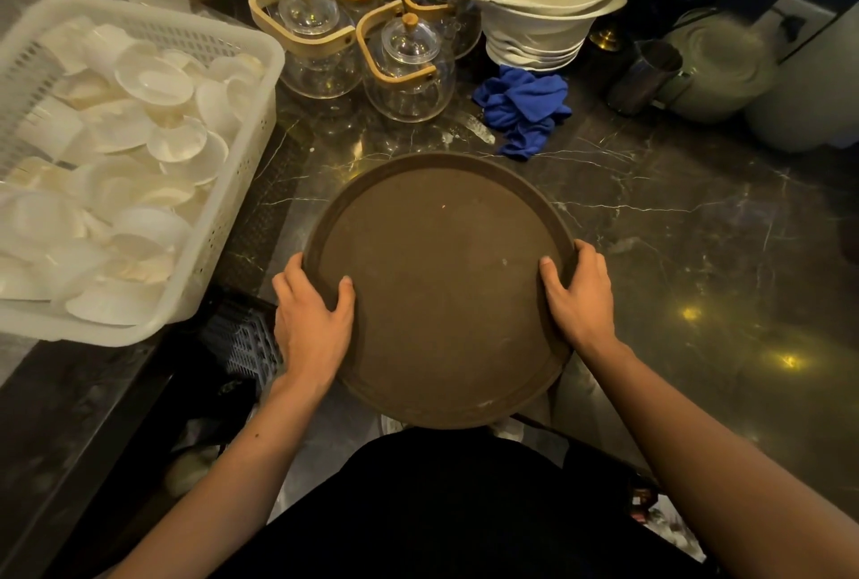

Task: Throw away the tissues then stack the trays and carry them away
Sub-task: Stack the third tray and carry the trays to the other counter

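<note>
You are working in dim, warm light that leaves yellow glints on the dark marble counter [697, 253], blows out the white basket [241, 188] at left, and blurs and bends the frame's far right edge.

Round tray [441, 290] is dull brown; the countertop [674, 216] black with white veining; cloth [523, 109] vivid blue; basket [241, 188] apparently white.

Tray [441, 290] on desk [674, 225] edge, center, btwn both hands. Basket [260, 123] w/ dishes to its left; teapots [362, 43] behind; cloth [523, 109] and stacked bowls [534, 11] behind-right.
</note>
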### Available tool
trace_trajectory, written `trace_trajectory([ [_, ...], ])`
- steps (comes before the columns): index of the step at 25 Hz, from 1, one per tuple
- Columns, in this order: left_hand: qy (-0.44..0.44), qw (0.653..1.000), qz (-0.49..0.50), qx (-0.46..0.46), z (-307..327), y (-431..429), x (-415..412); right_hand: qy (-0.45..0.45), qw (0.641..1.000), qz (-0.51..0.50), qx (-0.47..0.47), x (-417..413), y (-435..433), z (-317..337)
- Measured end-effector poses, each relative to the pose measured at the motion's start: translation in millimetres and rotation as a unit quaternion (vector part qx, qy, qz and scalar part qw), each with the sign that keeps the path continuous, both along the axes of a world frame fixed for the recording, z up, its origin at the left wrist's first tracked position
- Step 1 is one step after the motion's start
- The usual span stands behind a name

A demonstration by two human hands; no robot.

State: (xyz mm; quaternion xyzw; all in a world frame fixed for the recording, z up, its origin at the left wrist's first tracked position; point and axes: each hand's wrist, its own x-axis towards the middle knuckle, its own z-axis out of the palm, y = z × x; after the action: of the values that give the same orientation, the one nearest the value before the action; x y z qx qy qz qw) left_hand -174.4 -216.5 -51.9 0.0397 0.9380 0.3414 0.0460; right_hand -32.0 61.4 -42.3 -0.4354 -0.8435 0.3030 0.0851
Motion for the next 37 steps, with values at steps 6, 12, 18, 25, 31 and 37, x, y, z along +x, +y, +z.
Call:
trace_trajectory([
  [6,-0.092,0.989,-0.065,-0.095,10.9,-3.4,-27.9,-0.1,0.994,-0.027,-0.017,13.2,-9.1,5.6],
  [12,-0.085,0.987,-0.089,-0.102,14.8,1.7,-40.1,-0.111,0.99,-0.07,-0.056,23.8,-19.8,8.5],
  [18,-0.071,0.994,-0.077,-0.025,13.0,-5.3,-44.0,-0.055,0.987,-0.102,-0.11,24.5,-22.1,15.1],
  [25,-0.023,0.993,-0.109,0.034,30.5,19.4,-32.2,0.067,0.972,-0.205,-0.096,63.7,-21.8,33.9],
  [31,0.014,0.982,-0.171,0.078,57.1,59.9,-5.6,0.126,0.947,-0.281,-0.094,115.8,-9.5,56.6],
  [37,0.042,0.966,-0.226,0.119,81.0,91.8,54.7,0.173,0.927,-0.321,-0.086,194.4,-1.4,77.2],
])
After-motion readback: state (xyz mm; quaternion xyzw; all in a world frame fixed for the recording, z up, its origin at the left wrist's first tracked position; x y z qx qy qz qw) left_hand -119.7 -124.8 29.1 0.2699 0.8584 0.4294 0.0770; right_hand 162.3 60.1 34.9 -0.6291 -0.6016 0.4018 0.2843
